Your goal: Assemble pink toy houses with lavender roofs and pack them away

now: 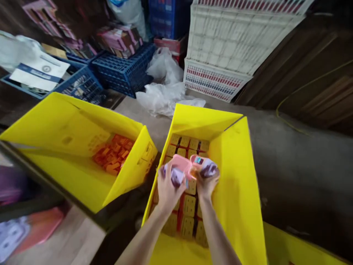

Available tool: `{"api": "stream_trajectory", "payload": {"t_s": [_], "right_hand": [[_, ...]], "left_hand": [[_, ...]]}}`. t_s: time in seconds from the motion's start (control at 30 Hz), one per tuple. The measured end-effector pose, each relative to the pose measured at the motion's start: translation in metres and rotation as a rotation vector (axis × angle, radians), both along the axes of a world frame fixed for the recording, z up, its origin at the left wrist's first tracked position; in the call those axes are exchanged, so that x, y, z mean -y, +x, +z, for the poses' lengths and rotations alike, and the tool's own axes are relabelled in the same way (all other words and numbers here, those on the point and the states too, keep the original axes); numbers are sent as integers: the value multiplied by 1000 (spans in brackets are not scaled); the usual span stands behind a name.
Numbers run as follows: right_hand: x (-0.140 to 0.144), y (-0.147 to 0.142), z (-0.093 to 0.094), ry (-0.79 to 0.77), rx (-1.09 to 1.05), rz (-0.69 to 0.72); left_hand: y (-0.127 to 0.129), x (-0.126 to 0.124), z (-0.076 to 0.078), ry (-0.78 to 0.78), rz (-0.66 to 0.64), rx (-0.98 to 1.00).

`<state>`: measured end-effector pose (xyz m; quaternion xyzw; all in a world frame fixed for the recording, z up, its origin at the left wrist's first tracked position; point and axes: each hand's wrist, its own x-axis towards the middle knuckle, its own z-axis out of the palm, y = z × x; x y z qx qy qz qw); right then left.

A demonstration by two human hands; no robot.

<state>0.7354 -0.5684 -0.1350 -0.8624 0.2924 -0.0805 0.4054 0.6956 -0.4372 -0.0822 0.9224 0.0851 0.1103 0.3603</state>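
Observation:
Above a yellow corrugated box [237, 184], both my hands grip small pink-and-purple plastic cases. My left hand [167, 189] is closed around one pink plastic case [182, 163] with a purple patterned part. The fingers of my right hand [206, 186] wrap another pink-and-purple piece [199, 160] bearing a small teal-and-dark label. The two pieces meet in the middle; whether they are joined cannot be made out through the blur. Under my hands, rows of tan rounded blocks [189, 206] with red between them fill the box floor.
Left of me stands a second yellow box [132, 176] holding loose orange plastic pieces [114, 154]. Behind are blue crates [121, 68], crumpled clear plastic bags [162, 97] and stacked white crates [217, 44]. Pink and purple parts [38, 224] lie at the lower left.

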Motion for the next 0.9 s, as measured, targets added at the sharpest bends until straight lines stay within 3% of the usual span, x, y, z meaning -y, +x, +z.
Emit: {"api": "stream_trajectory", "payload": {"t_s": [0.07, 0.13, 0.2, 0.27, 0.37, 0.5, 0.6, 0.67, 0.77, 0.9], "right_hand": [[0, 8, -51, -33, -110, -12], [-11, 16, -94, -35, -145, 16], [-28, 25, -133, -47, -161, 57], [-44, 34, -167, -62, -174, 91], [-62, 39, -208, -88, -184, 131], [-67, 28, -237, -120, -157, 202], [-61, 16, -232, -125, -125, 238], [-56, 7, -215, -131, -95, 231], [-50, -12, -173, -142, -21, 197], [-47, -51, -102, -146, 114, 236]], "left_hand": [[49, 17, -54, 53, 15, -112], [80, 20, -108, 180, 40, -236], [95, 14, -155, 297, 83, -345], [101, 6, -192, 358, 110, -415], [100, -3, -229, 360, 61, -449], [97, -9, -254, 285, -22, -447], [94, -8, -248, 188, 6, -435], [84, -1, -227, 115, 64, -413], [45, 18, -173, 7, 158, -351], [-57, 32, -88, -134, 172, -189]]}}
